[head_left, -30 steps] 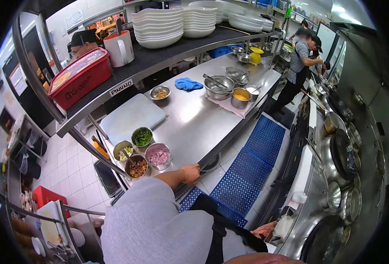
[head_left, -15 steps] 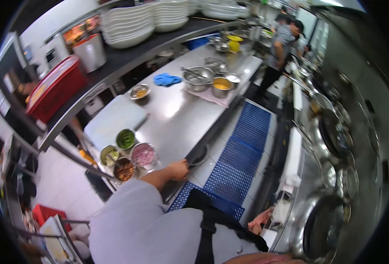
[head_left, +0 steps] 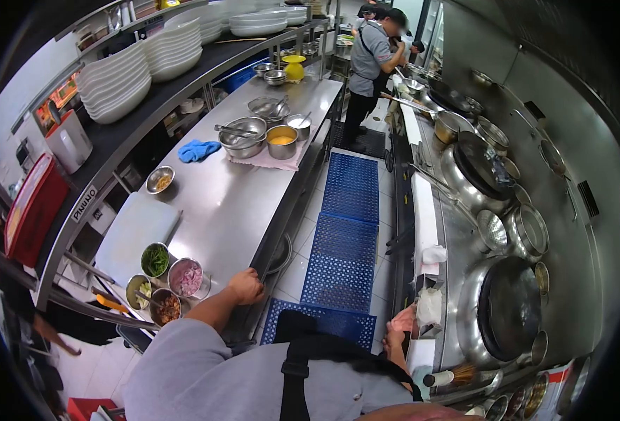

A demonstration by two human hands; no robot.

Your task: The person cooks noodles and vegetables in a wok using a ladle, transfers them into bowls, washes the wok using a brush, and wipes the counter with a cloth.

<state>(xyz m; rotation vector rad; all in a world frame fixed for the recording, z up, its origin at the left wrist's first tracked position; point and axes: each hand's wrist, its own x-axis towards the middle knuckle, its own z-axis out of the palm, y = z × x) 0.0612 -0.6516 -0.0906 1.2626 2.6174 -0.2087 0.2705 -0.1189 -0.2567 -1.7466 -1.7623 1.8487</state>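
Note:
My left hand (head_left: 245,286) rests at the near edge of the steel table (head_left: 254,210), its fingers curled into a loose fist with nothing visible in them. Beside it stands a metal pot of chopped pink onion (head_left: 186,278). Close by are pots of green vegetable pieces (head_left: 156,259), pale chopped pieces (head_left: 139,292) and brown pieces (head_left: 165,307). Low on the other side, my right hand (head_left: 395,338) grips a pink cloth (head_left: 403,320) by the stove counter's edge. Part of that hand is hidden by my body.
Woks (head_left: 510,309) and ladles line the stove on the right. A white cutting board (head_left: 138,235), blue cloth (head_left: 199,150) and steel bowls (head_left: 242,137) sit on the table. Blue mats (head_left: 338,274) cover the aisle floor, where another person (head_left: 372,63) stands further along.
My view has turned to the right, so the table and shelf sit further left and more of the stove shows. My left hand stays at the table edge; the pink cloth remains in my right.

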